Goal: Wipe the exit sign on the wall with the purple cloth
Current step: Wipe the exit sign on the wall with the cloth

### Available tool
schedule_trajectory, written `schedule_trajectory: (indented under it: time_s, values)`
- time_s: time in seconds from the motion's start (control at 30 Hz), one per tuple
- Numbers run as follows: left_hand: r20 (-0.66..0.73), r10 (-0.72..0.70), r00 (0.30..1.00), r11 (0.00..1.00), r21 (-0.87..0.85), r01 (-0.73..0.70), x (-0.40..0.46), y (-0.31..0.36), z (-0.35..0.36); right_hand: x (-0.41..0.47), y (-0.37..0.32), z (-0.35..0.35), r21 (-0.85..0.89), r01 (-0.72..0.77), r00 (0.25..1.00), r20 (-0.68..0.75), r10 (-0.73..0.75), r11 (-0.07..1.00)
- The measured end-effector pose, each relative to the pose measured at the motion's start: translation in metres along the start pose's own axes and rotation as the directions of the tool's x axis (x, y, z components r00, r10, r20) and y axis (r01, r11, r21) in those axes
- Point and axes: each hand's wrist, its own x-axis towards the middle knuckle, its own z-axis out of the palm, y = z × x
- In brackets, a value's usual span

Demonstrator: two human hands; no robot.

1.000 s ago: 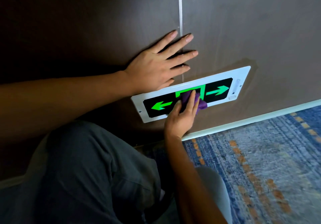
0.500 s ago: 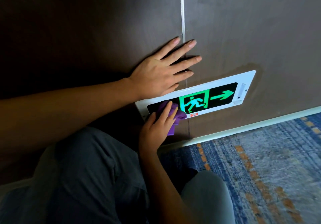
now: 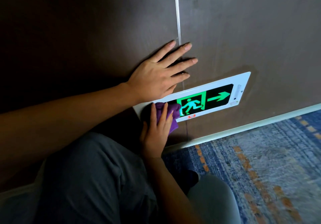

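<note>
Pressing purple cloth (image 3: 169, 113) on exit sign (image 3: 217, 98), right hand (image 3: 159, 133) grasps it; left hand (image 3: 156, 77) splayed flat.

exit sign (image 3: 199, 100) left end behind purple cloth (image 3: 171, 112)

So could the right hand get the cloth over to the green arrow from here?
Probably yes: the right hand presses the purple cloth on the exit sign, and nothing covers the green arrow.

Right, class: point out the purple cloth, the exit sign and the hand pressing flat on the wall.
purple cloth (image 3: 172, 111): head view, bunched upper fold beside the fingers.
exit sign (image 3: 218, 97): head view, green right arrow.
left hand (image 3: 154, 77): head view, back of the hand.
</note>
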Motion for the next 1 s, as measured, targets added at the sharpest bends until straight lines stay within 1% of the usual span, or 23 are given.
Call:
schedule_trajectory:
  time_s: [0.03, 0.1, 0.2, 0.3, 0.43, 0.5, 0.57, 0.63, 0.77, 0.87, 0.93, 1.0]
  values:
    - [-0.004, -0.001, 1.000, 1.000, -0.008, 0.001, 0.000, 0.000, 0.000, 0.006, 0.007, -0.002, 0.041, 0.005, 0.998, -0.065, -0.002, 0.999]
    - [-0.012, -0.008, 1.000, 1.000, -0.020, 0.008, 0.000, 0.000, 0.002, 0.022, 0.021, -0.015, 0.079, -0.030, 0.990, -0.133, 0.040, 0.996]
    - [-0.028, -0.035, 0.999, 0.999, -0.029, 0.034, 0.000, 0.003, 0.005, 0.051, 0.050, -0.041, 0.101, -0.041, 0.984, -0.166, 0.057, 0.994]
    - [-0.047, -0.032, 0.998, 0.999, -0.020, 0.031, 0.000, 0.003, 0.006, 0.080, 0.074, -0.062, 0.118, -0.036, 0.974, -0.217, 0.061, 0.992]
    - [-0.031, -0.013, 0.999, 1.000, -0.022, 0.012, -0.001, 0.001, 0.005, 0.112, 0.099, -0.093, 0.126, -0.134, 0.932, -0.322, 0.168, 0.983]
    - [-0.017, -0.010, 1.000, 1.000, -0.024, 0.010, -0.001, 0.001, 0.004, 0.128, 0.109, -0.108, 0.157, -0.232, 0.895, -0.352, 0.274, 0.960]
    - [-0.016, -0.015, 1.000, 1.000, -0.023, 0.015, 0.000, 0.002, 0.002, 0.138, 0.116, -0.121, 0.206, -0.328, 0.852, -0.357, 0.383, 0.922]
    - [-0.003, -0.016, 1.000, 1.000, -0.019, 0.016, 0.001, 0.002, 0.000, 0.140, 0.118, -0.130, 0.216, -0.386, 0.827, -0.349, 0.440, 0.897]
    - [0.017, -0.010, 1.000, 1.000, -0.018, 0.010, 0.001, 0.002, -0.001, 0.130, 0.114, -0.140, 0.192, -0.420, 0.816, -0.348, 0.461, 0.887]
    - [-0.001, -0.027, 1.000, 0.997, -0.066, 0.027, 0.002, 0.004, -0.002, 0.117, 0.108, -0.147, 0.190, -0.432, 0.810, -0.349, 0.471, 0.882]
    - [-0.016, -0.046, 0.999, 0.994, -0.096, 0.045, 0.002, 0.007, -0.002, 0.112, 0.106, -0.158, 0.195, -0.435, 0.817, -0.326, 0.477, 0.879]
    - [-0.054, -0.100, 0.994, 0.982, -0.165, 0.090, 0.003, 0.014, -0.003, 0.104, 0.104, -0.170, 0.209, -0.423, 0.831, -0.297, 0.469, 0.882]
